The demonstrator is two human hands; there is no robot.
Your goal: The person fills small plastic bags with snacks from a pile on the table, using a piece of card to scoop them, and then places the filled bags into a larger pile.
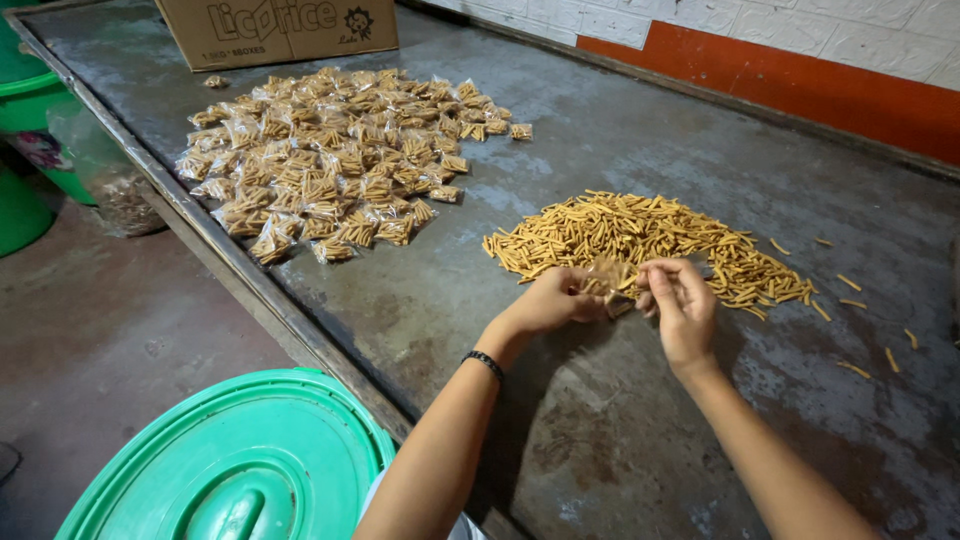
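Note:
My left hand (pixel 552 301) and my right hand (pixel 682 305) meet over the grey metal table (pixel 620 420), both gripping a small clear packet (pixel 610 280) partly filled with yellow stick snacks. The packet is held just at the near edge of a loose pile of the same yellow sticks (pixel 640 235). A black band sits on my left wrist. To the left lies a wide heap of filled, sealed clear packets (pixel 335 160).
A brown cardboard box (pixel 280 30) stands at the table's far left. A green lidded bin (pixel 240 465) is near me below the table edge, and more green tubs (pixel 25 110) and a plastic bag (pixel 110 180) sit on the floor at left. Stray sticks (pixel 860 330) lie at right.

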